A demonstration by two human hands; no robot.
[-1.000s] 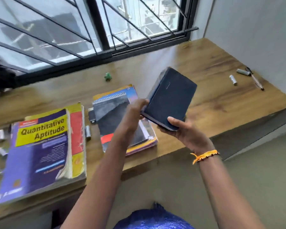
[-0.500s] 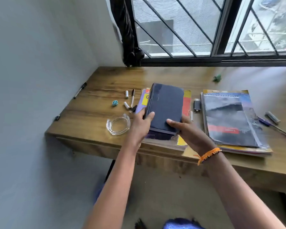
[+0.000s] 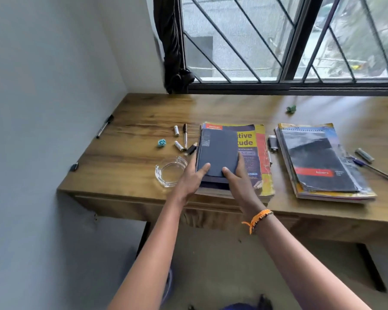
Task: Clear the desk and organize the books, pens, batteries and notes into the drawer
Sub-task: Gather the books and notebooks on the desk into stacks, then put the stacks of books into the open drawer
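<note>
Fingers of both hands, left (image 3: 192,175) and right (image 3: 235,176), clamp the dark book (image 3: 217,151) by its sides, thumbs on top; it lies on the textbook (image 3: 259,153). Step: stacking books. Next, I judge: let go, find the drawer (image 3: 211,214).

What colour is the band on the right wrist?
Orange, with a few dark beads, on the wrist band; the head view shows it clearly.

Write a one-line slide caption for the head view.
Both hands, left and right, set a dark blue book on the yellow textbook.
</note>
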